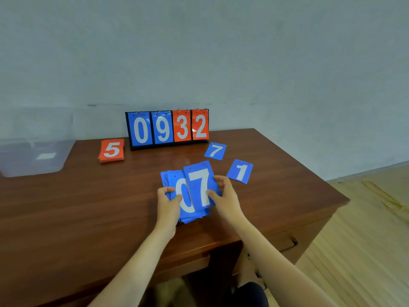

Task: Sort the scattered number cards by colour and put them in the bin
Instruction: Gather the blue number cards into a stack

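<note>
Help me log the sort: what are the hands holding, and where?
Both hold the blue card stack: left hand grips its left edge, right hand grips the top 7 card's right edge.

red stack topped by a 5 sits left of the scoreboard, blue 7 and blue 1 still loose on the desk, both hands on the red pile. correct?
Not quite: the head view shows both hands, left hand and right hand, on the blue pile, not a red one. The rest holds: red stack left of the scoreboard, blue 7 and blue 1 loose on the desk.
</note>
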Demonstrator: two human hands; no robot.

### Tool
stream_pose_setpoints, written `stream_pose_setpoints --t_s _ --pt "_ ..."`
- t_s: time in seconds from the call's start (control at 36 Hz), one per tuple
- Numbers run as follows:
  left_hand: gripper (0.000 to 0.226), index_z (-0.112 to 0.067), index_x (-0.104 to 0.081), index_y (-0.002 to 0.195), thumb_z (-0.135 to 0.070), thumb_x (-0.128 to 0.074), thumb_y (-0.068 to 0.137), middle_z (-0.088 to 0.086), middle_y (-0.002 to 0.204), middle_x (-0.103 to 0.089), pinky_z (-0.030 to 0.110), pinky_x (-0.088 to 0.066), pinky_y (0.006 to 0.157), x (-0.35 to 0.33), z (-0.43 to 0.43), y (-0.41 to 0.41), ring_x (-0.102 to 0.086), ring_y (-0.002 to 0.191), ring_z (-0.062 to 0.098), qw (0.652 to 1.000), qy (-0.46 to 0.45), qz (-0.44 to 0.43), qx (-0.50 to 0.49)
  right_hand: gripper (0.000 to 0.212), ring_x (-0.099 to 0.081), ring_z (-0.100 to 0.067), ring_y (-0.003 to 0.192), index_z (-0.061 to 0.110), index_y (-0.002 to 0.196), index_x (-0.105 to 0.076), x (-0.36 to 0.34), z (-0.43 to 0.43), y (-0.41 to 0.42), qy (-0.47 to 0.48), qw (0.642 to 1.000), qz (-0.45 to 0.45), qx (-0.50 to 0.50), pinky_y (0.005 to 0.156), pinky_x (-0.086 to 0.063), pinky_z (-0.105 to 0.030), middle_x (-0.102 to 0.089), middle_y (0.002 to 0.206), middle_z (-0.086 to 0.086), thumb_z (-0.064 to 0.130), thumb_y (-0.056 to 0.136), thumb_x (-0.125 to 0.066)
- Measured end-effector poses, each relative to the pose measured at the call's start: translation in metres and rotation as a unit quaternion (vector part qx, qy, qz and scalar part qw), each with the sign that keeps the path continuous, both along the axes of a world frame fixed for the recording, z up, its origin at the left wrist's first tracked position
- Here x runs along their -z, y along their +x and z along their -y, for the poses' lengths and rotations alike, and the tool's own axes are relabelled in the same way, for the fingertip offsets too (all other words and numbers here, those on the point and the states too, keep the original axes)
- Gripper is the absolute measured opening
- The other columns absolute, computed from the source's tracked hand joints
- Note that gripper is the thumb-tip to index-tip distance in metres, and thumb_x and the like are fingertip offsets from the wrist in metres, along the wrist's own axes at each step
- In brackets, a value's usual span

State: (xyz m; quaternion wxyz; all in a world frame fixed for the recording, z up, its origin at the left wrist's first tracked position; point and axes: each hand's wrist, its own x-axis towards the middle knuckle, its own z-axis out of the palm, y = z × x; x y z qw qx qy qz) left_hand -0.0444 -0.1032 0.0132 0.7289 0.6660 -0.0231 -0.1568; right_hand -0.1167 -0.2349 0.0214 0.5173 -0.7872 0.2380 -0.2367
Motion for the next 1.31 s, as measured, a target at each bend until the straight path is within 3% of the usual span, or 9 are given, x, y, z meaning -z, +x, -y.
stream_pose_setpoints --t_s 0.06,0.17,0.31,0.61,0.75,0.83,1.0,1.11,1.31 --pt "0.015 -0.017 -0.044 0.105 -0.012 -0.053 0.094 0.001 0.098 -0.053 0.036 -0.049 0.068 -0.003 -0.005 -0.003 -0.059 0.081 0.018 1.000 -0.025 -0.002 -0.002 0.037 -0.045 -0.007 0.119 0.018 0.125 -0.048 0.000 -0.013 0.004 -0.037 0.999 -0.009 -0.016 0.092 -0.041 -0.021 -0.051 0.123 0.008 0.011 0.091 -0.059" --pt "0.028 -0.014 -0.043 0.106 -0.009 -0.063 0.088 0.001 0.101 -0.056 0.029 -0.050 0.057 -0.006 -0.012 -0.007 -0.062 0.079 0.017 0.998 -0.066 0.000 -0.006 0.030 -0.044 -0.012 0.117 0.021 0.123 -0.051 0.002 -0.033 0.012 -0.142 0.988 -0.043 -0.035 0.090 -0.037 -0.021 -0.049 0.119 0.004 0.017 0.093 -0.054" --pt "0.025 -0.013 -0.042 0.108 0.000 -0.055 0.091 0.000 0.102 -0.051 0.029 -0.050 0.063 -0.003 -0.017 -0.004 -0.058 0.083 0.015 0.998 -0.060 -0.001 -0.012 0.030 -0.024 -0.017 0.130 0.022 0.124 -0.057 0.007 -0.039 0.020 -0.216 0.971 -0.080 -0.067 0.102 -0.028 -0.023 -0.035 0.135 0.000 0.027 0.095 -0.052" --pt "0.020 -0.017 -0.041 0.108 -0.004 -0.048 0.095 -0.006 0.098 -0.048 0.031 -0.048 0.061 0.005 -0.002 0.010 -0.058 0.078 0.015 1.000 -0.018 -0.022 -0.003 0.053 -0.021 -0.037 0.136 0.009 0.141 -0.036 0.009 0.068 0.044 -0.146 0.962 -0.209 0.095 0.110 -0.021 -0.042 -0.029 0.145 -0.018 0.035 0.096 -0.048" --pt "0.021 -0.019 -0.042 0.107 -0.003 -0.047 0.094 -0.006 0.098 -0.049 0.032 -0.046 0.061 0.010 0.014 0.024 -0.058 0.076 0.014 1.000 0.003 -0.012 -0.001 0.065 -0.018 -0.036 0.137 0.010 0.148 -0.020 0.016 0.120 0.062 -0.139 0.933 -0.288 0.163 0.110 -0.023 -0.046 -0.021 0.149 -0.020 0.043 0.096 -0.044" --pt "0.021 -0.020 -0.043 0.108 -0.004 -0.047 0.094 -0.007 0.101 -0.049 0.029 -0.047 0.060 0.014 0.022 0.031 -0.058 0.078 0.012 1.000 0.008 -0.011 0.005 0.073 -0.014 -0.036 0.140 0.014 0.150 -0.016 0.023 0.140 0.080 -0.121 0.911 -0.353 0.173 0.114 -0.014 -0.047 -0.016 0.153 -0.020 0.056 0.095 -0.035" --pt "0.022 -0.021 -0.045 0.107 -0.004 -0.046 0.094 -0.010 0.098 -0.050 0.035 -0.047 0.068 0.019 0.033 0.047 -0.057 0.077 0.012 0.999 0.030 -0.022 0.001 0.073 0.005 -0.036 0.145 0.017 0.150 -0.017 0.029 0.145 0.113 -0.152 0.888 -0.409 0.144 0.111 0.006 -0.060 -0.002 0.157 -0.019 0.063 0.094 -0.025" --pt "0.021 -0.022 -0.045 0.105 -0.004 -0.047 0.093 -0.008 0.101 -0.051 0.035 -0.047 0.067 0.021 0.034 0.053 -0.059 0.080 0.014 0.999 0.032 -0.024 0.002 0.071 0.005 -0.035 0.145 0.028 0.149 -0.020 0.030 0.139 0.128 -0.188 0.891 -0.406 0.077 0.110 0.005 -0.063 -0.004 0.158 -0.012 0.065 0.091 -0.033" --pt "0.021 -0.020 -0.044 0.107 -0.004 -0.047 0.094 -0.012 0.098 -0.049 0.032 -0.047 0.062 0.017 0.031 0.051 -0.058 0.076 0.010 0.999 0.023 -0.029 -0.010 0.067 0.005 -0.029 0.146 0.034 0.147 -0.024 0.029 0.114 0.122 -0.199 0.899 -0.389 -0.029 0.114 0.002 -0.054 0.001 0.159 -0.010 0.059 0.090 -0.046"
